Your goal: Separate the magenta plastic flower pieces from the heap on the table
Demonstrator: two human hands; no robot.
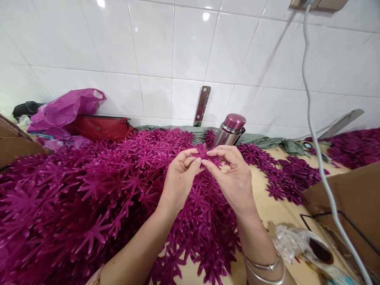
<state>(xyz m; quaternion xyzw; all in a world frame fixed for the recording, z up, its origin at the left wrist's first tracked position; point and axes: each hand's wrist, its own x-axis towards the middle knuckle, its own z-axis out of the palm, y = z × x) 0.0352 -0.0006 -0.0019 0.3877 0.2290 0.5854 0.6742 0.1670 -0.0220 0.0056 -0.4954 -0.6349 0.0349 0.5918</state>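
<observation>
Between my two hands is a small magenta plastic flower piece (202,149) with pointed petals. My left hand (181,174) pinches its left side between thumb and fingers. On the other side, my right hand (233,174) grips it with thumb and forefinger, and the fingertips of both hands nearly meet. The fingers cover part of the piece. Below and to the left spreads a large heap of similar magenta flower pieces (95,190), reaching under both hands. Two silver bangles (267,269) circle my right wrist.
A steel flask (227,134) with a pink lid stands behind my right hand. More magenta pieces (292,174) lie to the right, near a cardboard box (350,206). A white cable (314,118) hangs in front. A red purse (101,127) and pink plastic bag (68,107) sit at back left.
</observation>
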